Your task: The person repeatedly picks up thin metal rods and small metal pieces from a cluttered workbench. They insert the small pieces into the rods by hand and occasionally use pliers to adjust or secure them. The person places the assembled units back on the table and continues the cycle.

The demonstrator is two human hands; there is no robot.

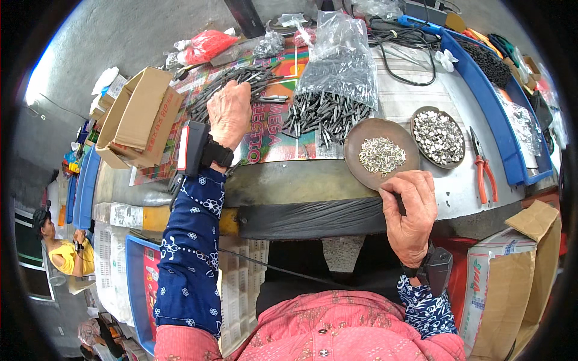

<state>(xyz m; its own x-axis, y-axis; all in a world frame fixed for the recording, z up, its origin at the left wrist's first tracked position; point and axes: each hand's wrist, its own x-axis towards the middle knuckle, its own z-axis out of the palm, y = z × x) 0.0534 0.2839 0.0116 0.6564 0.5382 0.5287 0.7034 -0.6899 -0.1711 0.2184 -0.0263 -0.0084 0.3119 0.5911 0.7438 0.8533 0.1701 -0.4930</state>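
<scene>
My left hand (pixel 230 115) is over a pile of long thin black pieces (pixel 262 78) on a colourful printed sheet. Its fingers are curled down and closed, and what they hold is hidden. At the near rim of a round brown dish (pixel 356 157), my right hand (pixel 410 210) has thumb and forefinger pinched together; anything between them is too small to make out. Small metal pins (pixel 382 155) lie heaped in that dish. Beside it, a second dish holds small silvery round parts (pixel 438 137). Shorter black pieces (pixel 328 117) spill from a clear plastic bag (pixel 338 57) between the hands.
Pliers with red handles (pixel 484 171) lie right of the dishes, beside a long blue tray (pixel 481 90). An open cardboard box (pixel 135 120) stands at the left. A black cable (pixel 400 81) loops at the back. Another person in yellow (pixel 72 256) is at far left.
</scene>
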